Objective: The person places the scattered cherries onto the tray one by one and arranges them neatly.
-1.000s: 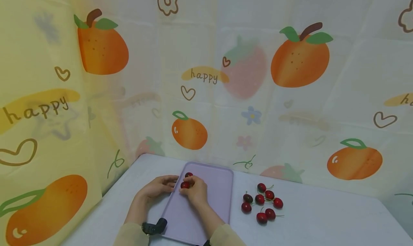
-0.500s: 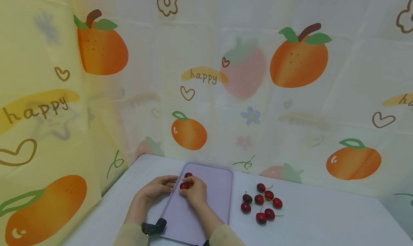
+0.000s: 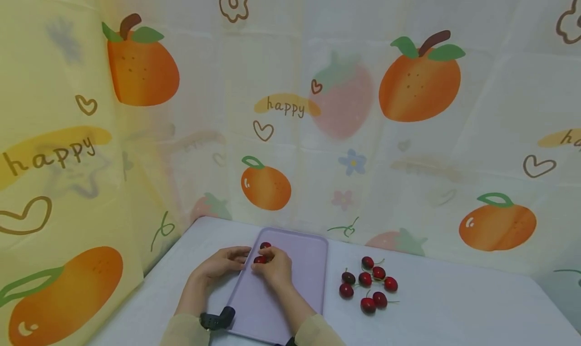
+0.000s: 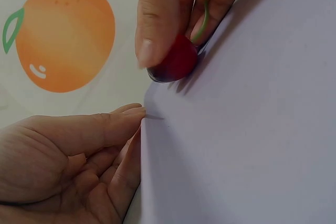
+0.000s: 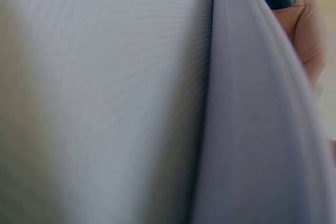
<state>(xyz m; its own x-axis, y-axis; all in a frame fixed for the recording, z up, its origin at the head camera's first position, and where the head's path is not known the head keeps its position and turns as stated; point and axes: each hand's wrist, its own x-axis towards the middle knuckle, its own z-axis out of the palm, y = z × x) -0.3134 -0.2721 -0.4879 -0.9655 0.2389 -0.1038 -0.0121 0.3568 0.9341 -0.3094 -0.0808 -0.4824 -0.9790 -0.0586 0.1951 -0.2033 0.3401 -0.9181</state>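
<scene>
Head view: the right hand [image 3: 274,269] pinches a cherry [image 3: 260,260] on the tray [image 3: 308,265], near the worktop's [image 3: 454,305] far left corner; the left hand [image 3: 222,263], fingers relaxed, rests at the tray's left edge. A second cherry [image 3: 265,245] lies just beyond; a cherry cluster [image 3: 368,285] sits beside the tray's right edge.

Left wrist view: fingertips [image 4: 152,35] grip the cherry [image 4: 176,64]; the left hand [image 4: 68,161] touches the tray rim [image 4: 147,129].

Right wrist view: the tray [image 5: 252,129], blurred.

White table [image 3: 454,310], tray [image 3: 308,265], loose cherries [image 3: 368,284].
</scene>
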